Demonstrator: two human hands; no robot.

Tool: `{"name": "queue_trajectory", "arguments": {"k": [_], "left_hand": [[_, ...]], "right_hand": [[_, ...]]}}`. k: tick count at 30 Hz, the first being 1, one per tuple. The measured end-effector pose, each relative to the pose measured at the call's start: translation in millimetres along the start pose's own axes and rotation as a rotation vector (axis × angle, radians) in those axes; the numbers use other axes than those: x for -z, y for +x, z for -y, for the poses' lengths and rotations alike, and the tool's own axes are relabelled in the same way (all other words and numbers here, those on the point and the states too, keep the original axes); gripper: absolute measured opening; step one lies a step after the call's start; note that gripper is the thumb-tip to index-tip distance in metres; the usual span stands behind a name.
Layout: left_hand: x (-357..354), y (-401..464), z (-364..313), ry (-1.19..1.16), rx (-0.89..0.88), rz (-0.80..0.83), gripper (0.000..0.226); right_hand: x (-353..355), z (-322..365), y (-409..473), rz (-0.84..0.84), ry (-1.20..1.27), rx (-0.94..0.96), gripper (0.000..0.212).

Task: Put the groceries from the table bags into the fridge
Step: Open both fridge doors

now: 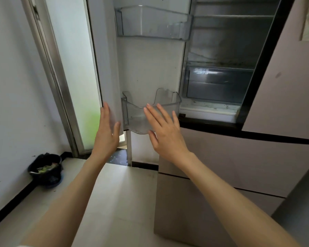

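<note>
The fridge stands on the right with its left door swung open, showing bare grey shelves and two clear door bins. The left hand lies flat and open on the door's outer edge. The right hand, fingers spread, hovers before the lower bin.

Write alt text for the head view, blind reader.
Two empty hands reach toward an open fridge door: the left hand lies flat on its edge, and the right hand is spread before the lower clear door bin. Both bins and the fridge shelves look empty; a black bin stands on the floor, left.
</note>
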State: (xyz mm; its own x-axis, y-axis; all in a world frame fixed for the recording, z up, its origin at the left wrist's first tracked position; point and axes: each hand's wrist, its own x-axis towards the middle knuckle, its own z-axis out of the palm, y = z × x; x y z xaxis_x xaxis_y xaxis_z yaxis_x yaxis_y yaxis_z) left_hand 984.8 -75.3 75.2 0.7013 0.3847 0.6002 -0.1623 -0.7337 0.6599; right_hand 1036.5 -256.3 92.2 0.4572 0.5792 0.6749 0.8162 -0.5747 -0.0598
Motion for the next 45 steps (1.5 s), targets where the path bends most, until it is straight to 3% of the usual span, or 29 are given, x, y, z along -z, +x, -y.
{"name": "queue_trajectory", "arguments": {"k": [5,7,11,15,19,25,29,33,38,45], "left_hand": [[8,2,-3,0.059,0.021,0.021,0.064],[7,-1,-16,0.095,0.034,-0.062,0.059],[-7,-12,-57,0.137,-0.207,-0.242,0.052],[-45,-9,-105,0.152,-0.488,-0.17,0.048],[-102,2,-150,0.079,-0.566,0.03,0.05],[-202,25,-193,-0.177,-0.285,0.478,0.05],[-264,52,-225,-0.315,-0.11,0.685,0.05],[-305,85,-253,-0.505,0.043,0.7,0.053],[-329,93,-266,-0.716,0.063,0.715,0.051],[-329,89,-258,-0.703,0.032,0.705,0.049]], "right_hand": [[-1,-6,3,0.005,-0.03,0.042,0.063],[1,-12,-1,0.014,-0.041,0.064,0.063],[22,-38,-13,-0.029,-0.045,-0.033,0.059],[52,-84,-32,-0.083,-0.136,-0.193,0.058],[85,-135,-55,-0.067,-0.237,-0.396,0.06],[128,-216,-79,0.045,-0.366,-0.624,0.063],[141,-267,-78,0.082,-0.37,-0.687,0.065],[140,-301,-73,0.065,-0.34,-0.691,0.067],[135,-318,-84,0.07,-0.288,-0.65,0.069],[130,-309,-84,0.043,-0.183,-0.685,0.079]]}}
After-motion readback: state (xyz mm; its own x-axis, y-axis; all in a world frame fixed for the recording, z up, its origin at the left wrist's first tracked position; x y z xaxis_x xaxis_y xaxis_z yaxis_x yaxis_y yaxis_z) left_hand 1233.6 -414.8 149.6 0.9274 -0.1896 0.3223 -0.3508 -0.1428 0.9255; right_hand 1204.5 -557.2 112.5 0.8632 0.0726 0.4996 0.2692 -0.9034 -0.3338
